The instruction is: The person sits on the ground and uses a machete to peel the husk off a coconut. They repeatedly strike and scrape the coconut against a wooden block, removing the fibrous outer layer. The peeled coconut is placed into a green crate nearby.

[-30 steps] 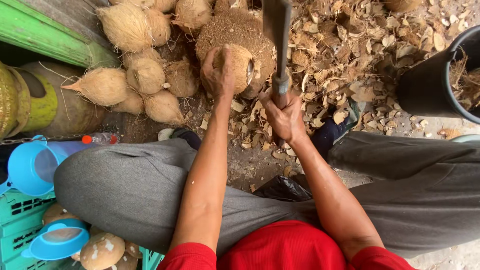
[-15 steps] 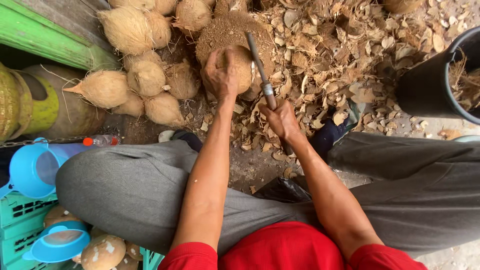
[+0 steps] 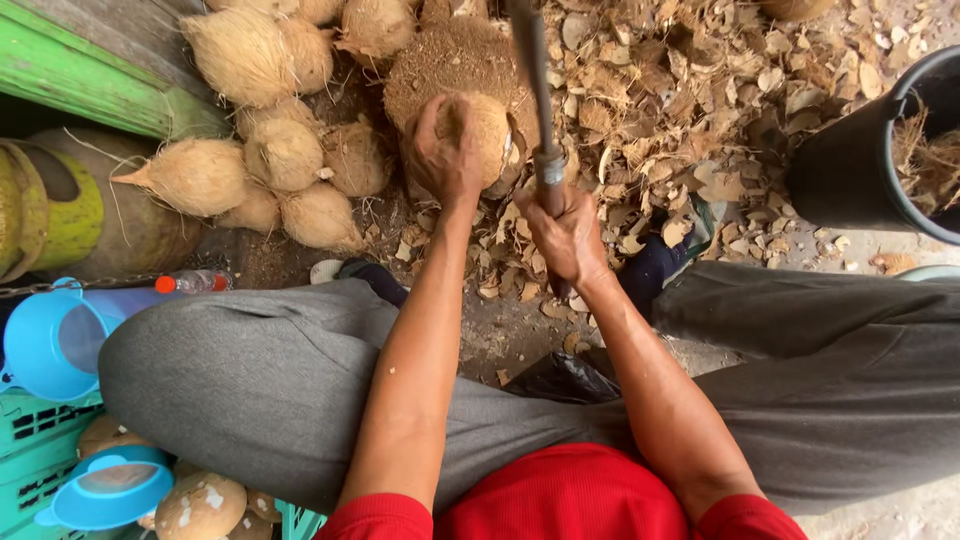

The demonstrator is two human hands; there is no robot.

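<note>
Dirt ground littered with dry brown husk chips (image 3: 700, 110) lies beyond your hands. Your left hand (image 3: 442, 150) clasps a round tan husked coconut (image 3: 485, 130) on a fibrous stump (image 3: 445, 60). Just right, your right hand (image 3: 568, 232) grips a long-bladed metal machete (image 3: 535, 90).

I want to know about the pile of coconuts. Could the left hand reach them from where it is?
Probably yes. The left hand rests on the coconut being cut, and the husked coconuts lie just to its left on the ground with nothing between. The right hand holds the knife.
</note>
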